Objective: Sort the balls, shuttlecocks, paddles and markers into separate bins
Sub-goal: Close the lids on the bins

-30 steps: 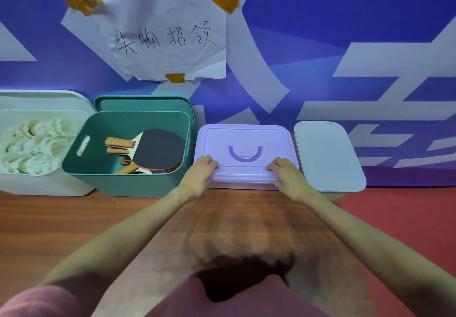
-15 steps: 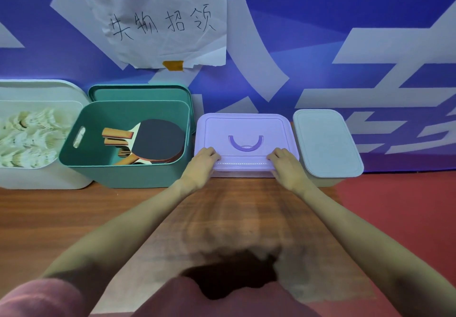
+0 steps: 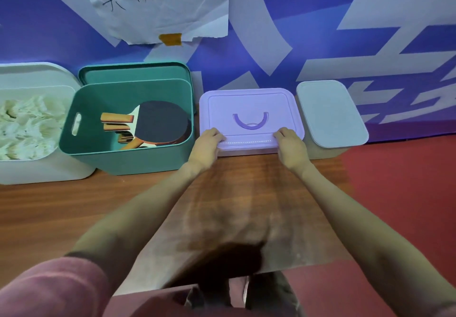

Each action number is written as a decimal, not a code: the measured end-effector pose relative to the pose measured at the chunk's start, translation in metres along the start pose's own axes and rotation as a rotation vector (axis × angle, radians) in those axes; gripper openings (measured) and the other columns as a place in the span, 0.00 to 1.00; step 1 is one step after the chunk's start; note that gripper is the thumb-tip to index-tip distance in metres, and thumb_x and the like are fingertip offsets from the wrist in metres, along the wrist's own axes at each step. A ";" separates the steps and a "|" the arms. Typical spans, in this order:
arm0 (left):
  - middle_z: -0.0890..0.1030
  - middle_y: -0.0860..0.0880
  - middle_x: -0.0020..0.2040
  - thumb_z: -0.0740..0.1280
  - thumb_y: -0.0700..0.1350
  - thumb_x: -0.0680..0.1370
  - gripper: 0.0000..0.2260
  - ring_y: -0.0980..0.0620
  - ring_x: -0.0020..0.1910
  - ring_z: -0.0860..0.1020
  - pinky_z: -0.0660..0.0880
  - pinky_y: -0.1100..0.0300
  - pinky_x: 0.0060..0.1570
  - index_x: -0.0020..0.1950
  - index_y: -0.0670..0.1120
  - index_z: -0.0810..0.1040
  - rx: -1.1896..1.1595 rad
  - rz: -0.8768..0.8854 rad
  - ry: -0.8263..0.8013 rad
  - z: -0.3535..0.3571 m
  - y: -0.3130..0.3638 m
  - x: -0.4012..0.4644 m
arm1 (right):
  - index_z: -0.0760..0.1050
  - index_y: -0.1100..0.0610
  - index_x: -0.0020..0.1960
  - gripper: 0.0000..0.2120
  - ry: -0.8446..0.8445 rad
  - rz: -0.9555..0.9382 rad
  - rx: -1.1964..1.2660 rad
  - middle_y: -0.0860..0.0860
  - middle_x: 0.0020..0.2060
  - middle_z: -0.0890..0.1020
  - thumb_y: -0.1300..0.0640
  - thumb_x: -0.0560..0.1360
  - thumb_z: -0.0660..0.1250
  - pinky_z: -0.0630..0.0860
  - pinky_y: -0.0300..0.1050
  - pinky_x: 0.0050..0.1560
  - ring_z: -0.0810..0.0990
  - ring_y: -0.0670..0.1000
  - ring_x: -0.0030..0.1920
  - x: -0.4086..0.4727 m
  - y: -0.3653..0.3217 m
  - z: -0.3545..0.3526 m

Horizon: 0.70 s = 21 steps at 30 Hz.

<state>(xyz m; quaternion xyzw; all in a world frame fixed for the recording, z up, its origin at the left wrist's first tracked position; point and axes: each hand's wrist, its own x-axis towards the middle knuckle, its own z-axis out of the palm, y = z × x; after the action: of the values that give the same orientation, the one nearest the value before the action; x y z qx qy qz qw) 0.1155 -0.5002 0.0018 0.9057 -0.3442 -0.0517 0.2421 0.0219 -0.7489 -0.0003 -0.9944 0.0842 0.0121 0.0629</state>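
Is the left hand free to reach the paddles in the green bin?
Probably yes. The green bin stands open just beside the left hand, its lid propped behind, paddles uncovered. The hand would first have to let go of the purple lid.

Blue-white banner wall (image 3: 320, 20); wood tabletop (image 3: 49, 205); red floor (image 3: 407, 181).

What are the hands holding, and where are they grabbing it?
Both hands grip the purple lid at its near edge: left hand at the near-left corner, right hand at the near-right corner.
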 end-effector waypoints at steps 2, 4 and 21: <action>0.75 0.41 0.56 0.63 0.31 0.71 0.16 0.41 0.54 0.73 0.69 0.53 0.55 0.59 0.38 0.77 0.019 0.002 -0.015 0.000 0.005 -0.003 | 0.73 0.68 0.52 0.16 -0.024 -0.018 -0.023 0.62 0.51 0.74 0.73 0.64 0.61 0.73 0.54 0.43 0.73 0.64 0.49 -0.002 -0.003 -0.002; 0.73 0.41 0.59 0.62 0.33 0.73 0.16 0.41 0.57 0.71 0.70 0.50 0.57 0.61 0.38 0.75 0.058 0.009 -0.054 0.000 0.010 -0.006 | 0.72 0.67 0.53 0.16 -0.056 -0.029 -0.054 0.62 0.53 0.73 0.71 0.65 0.61 0.70 0.54 0.47 0.73 0.63 0.51 -0.005 -0.007 -0.008; 0.71 0.44 0.66 0.66 0.41 0.76 0.21 0.45 0.66 0.70 0.65 0.56 0.66 0.69 0.42 0.69 0.033 -0.175 0.075 -0.035 -0.004 -0.131 | 0.55 0.62 0.75 0.31 -0.028 -0.198 0.190 0.62 0.73 0.60 0.53 0.78 0.62 0.54 0.52 0.73 0.57 0.59 0.74 -0.036 -0.101 -0.015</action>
<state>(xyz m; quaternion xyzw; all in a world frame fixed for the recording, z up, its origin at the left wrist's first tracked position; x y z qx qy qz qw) 0.0279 -0.3982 0.0211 0.9375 -0.2551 -0.0328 0.2343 0.0036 -0.6458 0.0281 -0.9872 -0.0143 0.0117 0.1586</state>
